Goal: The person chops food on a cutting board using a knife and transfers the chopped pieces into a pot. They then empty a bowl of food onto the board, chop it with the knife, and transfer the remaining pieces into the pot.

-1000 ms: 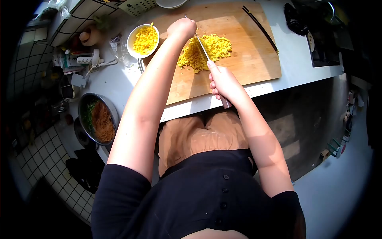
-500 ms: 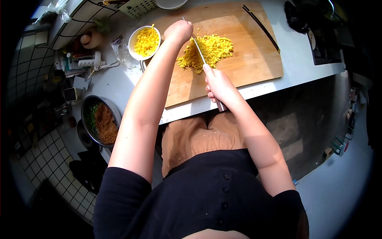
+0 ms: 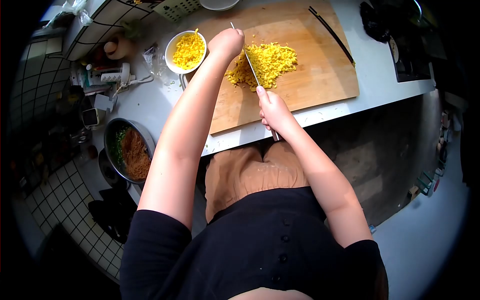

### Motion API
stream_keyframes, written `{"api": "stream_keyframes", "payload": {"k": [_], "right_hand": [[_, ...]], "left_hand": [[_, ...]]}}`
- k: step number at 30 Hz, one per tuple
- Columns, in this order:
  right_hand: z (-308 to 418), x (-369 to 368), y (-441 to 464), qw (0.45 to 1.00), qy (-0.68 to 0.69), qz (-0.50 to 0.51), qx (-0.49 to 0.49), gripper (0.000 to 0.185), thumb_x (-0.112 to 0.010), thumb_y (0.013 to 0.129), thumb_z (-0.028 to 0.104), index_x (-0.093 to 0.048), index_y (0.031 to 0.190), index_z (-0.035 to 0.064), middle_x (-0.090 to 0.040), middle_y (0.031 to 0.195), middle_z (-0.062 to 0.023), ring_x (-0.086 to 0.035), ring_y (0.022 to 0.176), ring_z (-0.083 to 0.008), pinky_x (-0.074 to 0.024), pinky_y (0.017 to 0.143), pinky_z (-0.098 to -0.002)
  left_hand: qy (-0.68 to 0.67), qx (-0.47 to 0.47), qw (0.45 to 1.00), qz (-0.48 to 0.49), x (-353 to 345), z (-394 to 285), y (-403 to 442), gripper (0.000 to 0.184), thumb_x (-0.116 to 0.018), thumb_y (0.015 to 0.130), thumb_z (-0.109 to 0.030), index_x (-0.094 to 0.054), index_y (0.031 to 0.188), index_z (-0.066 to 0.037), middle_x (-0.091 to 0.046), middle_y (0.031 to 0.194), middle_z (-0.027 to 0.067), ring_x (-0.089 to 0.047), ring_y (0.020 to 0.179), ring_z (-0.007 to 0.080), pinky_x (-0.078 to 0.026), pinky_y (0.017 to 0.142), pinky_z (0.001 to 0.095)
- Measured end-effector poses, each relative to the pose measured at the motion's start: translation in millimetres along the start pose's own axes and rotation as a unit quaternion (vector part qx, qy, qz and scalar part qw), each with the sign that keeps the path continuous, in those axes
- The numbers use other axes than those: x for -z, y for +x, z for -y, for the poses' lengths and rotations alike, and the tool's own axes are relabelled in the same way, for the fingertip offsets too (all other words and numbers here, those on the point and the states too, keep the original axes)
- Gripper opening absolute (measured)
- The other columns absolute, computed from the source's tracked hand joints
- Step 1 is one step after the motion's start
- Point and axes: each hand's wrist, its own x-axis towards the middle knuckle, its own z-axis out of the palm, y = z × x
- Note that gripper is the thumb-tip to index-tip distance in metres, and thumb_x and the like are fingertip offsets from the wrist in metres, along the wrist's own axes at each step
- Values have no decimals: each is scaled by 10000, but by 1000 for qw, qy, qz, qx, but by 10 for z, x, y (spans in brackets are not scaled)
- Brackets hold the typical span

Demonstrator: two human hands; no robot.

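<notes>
A knife (image 3: 251,66) lies across the left part of a heap of finely chopped yellow food (image 3: 272,62) on a wooden cutting board (image 3: 320,75). My right hand (image 3: 274,111) is wrapped round its handle near the board's front edge. At the far end of the blade, my left hand (image 3: 227,43) is closed over the blade, and the tip sticks out beyond it. A white bowl (image 3: 170,50) of yellow shreds (image 3: 188,51) stands left of my left hand, close to the board's left edge.
On the left, a metal bowl (image 3: 145,134) holds brown shreds and chopped greens. Black chopsticks (image 3: 332,36) lie at the board's right side. A green perforated basket (image 3: 175,9) and a white dish (image 3: 219,4) are at the back. A black plastic bag (image 3: 374,22) is at the right.
The view has shifted slightly, so the board and bowls appear a little further right. Both hands keep their hold on the knife, which has turned slightly over the yellow heap.
</notes>
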Motion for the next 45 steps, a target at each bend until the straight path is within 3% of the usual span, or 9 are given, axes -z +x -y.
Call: {"api": "stream_keyframes", "payload": {"k": [4,8,11,15,20,28,35,39,45], "right_hand": [[-284,162,163,999,13,24,36,473,-379,963,519,-383,731,108,-356,521,21,-346,373,-75,-308,336,-240],[228,152,-47,1000,10,20,-12,477,-391,954,535,-388,748,105,-373,536,19,-366,375,-77,-333,338,-245],[288,-40,-148,998,58,21,-31,473,-389,955,530,-390,766,97,-380,541,11,-375,379,-86,-344,345,-247],[-265,-29,142,998,37,16,43,481,-381,955,536,-391,766,95,-377,540,13,-371,377,-83,-342,335,-248],[293,52,-79,999,26,29,-18,472,-384,956,530,-388,770,96,-381,547,17,-375,383,-74,-346,332,-243],[-373,-137,218,999,27,1,44,485,-354,962,535,-376,737,106,-374,536,12,-376,380,-84,-342,333,-251],[241,-164,-64,1000,13,23,3,462,-363,963,524,-386,766,106,-379,547,14,-391,391,-87,-342,337,-250],[-391,-235,240,998,37,9,57,464,-364,962,530,-366,749,119,-377,549,11,-387,389,-93,-337,341,-259],[208,-209,0,999,27,26,5,464,-365,963,525,-377,757,110,-380,554,10,-394,399,-84,-360,346,-260]], "left_hand": [[18,-16,998,-50,-148,32,-90,488,-277,940,-291,-688,915,-27,-669,987,177,-637,915,357,-504,794,451],[27,-5,1000,-3,137,-40,-25,300,-417,858,-126,-682,977,-49,-669,1005,159,-639,927,339,-516,785,417],[91,-55,994,36,153,-4,7,313,-404,862,-134,-680,981,-46,-666,1018,157,-638,932,336,-514,788,420],[45,-11,997,-56,-192,42,-45,452,-305,934,-270,-686,959,-28,-669,1004,172,-640,928,349,-501,808,447],[51,2,999,4,100,47,88,330,-405,873,-151,-683,1014,-43,-657,1067,163,-637,972,332,-503,834,400],[49,0,998,-45,-139,30,-42,443,-311,941,-256,-703,945,-48,-679,987,157,-645,923,343,-503,804,430],[29,-19,999,30,126,180,126,386,-336,911,-204,-647,1073,-42,-636,1113,157,-616,1002,349,-487,850,418],[5,-31,999,11,49,85,-122,508,-296,947,-319,-624,1022,61,-625,1025,260,-587,970,423,-443,900,451],[-26,-12,1000,-8,34,296,151,511,-292,951,-327,-617,1037,58,-623,1034,257,-589,970,420,-445,894,454]]}}
